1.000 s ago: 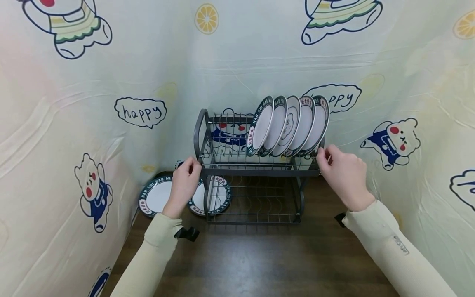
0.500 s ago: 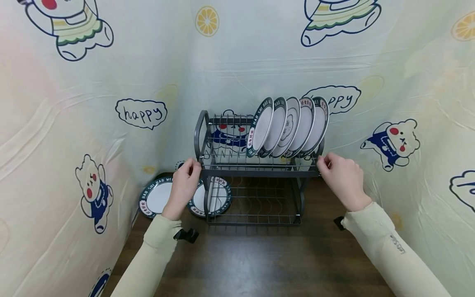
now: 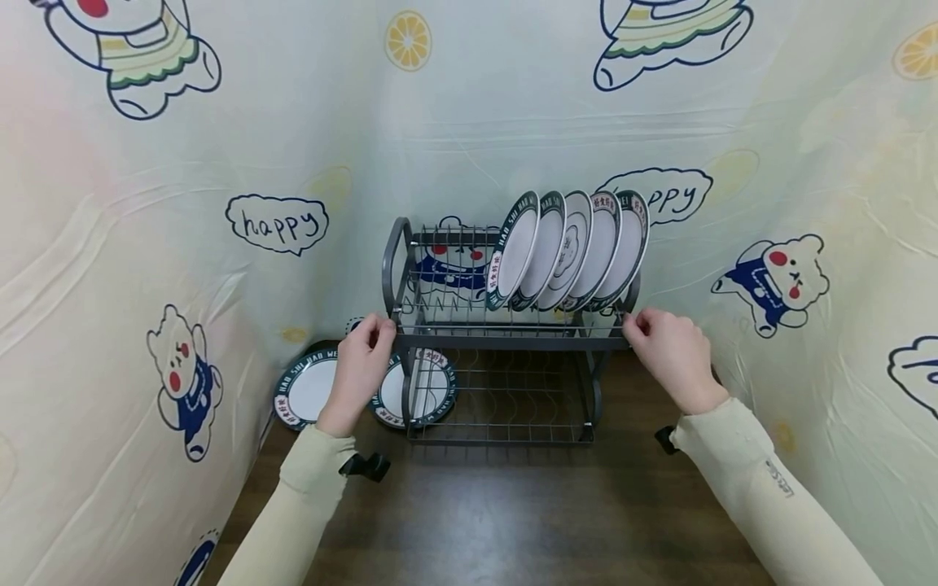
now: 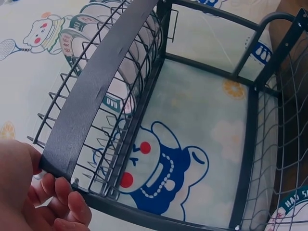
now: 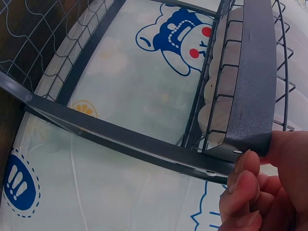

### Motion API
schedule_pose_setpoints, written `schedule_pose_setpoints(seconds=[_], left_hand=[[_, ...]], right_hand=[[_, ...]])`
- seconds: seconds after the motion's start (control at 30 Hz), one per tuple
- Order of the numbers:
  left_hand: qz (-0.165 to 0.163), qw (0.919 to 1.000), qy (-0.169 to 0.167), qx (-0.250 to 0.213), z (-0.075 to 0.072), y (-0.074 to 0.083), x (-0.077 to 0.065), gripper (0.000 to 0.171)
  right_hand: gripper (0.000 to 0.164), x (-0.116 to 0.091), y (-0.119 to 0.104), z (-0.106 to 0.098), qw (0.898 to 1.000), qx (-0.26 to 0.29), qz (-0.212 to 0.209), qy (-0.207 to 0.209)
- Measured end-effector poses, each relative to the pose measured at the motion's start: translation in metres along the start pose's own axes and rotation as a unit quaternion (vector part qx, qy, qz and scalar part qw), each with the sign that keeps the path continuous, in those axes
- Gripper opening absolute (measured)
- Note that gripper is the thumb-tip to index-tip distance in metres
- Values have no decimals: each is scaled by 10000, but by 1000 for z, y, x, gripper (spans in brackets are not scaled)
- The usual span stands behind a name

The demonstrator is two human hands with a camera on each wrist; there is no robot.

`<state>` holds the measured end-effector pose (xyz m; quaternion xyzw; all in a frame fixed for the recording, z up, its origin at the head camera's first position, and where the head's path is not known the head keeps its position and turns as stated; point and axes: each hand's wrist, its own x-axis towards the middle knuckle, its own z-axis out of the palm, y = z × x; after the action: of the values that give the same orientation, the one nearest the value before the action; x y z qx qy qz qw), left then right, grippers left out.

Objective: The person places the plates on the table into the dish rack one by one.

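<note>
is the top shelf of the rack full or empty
Partly full: the top shelf has five plates standing on edge toward the right, while its left part shows bare wire.

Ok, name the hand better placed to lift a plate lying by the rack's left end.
Likely the left hand: it holds the rack's left front corner, near those plates. The right hand holds the other front corner, farther away.

Right hand (image 3: 674, 360): sits slightly lower at the rack's (image 3: 513, 343) corner than a second ago.
Right sleeve (image 3: 769, 500): lies slightly further inward.
</note>
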<state>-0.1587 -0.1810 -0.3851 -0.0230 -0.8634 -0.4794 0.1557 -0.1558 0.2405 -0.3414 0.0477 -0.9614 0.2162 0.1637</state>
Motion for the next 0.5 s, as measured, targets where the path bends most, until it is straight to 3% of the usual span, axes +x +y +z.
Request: schedule_pose_setpoints(seconds=[0.27, 0.5], left_hand=[[96, 9997, 128, -204, -5, -5, -4, 32], [-16, 9995, 180, -274, -9, -18, -7, 37]], right_hand=[[42, 1, 1, 2, 9999, 119, 73, -75], [45, 1, 2, 2, 9993, 220, 123, -288]])
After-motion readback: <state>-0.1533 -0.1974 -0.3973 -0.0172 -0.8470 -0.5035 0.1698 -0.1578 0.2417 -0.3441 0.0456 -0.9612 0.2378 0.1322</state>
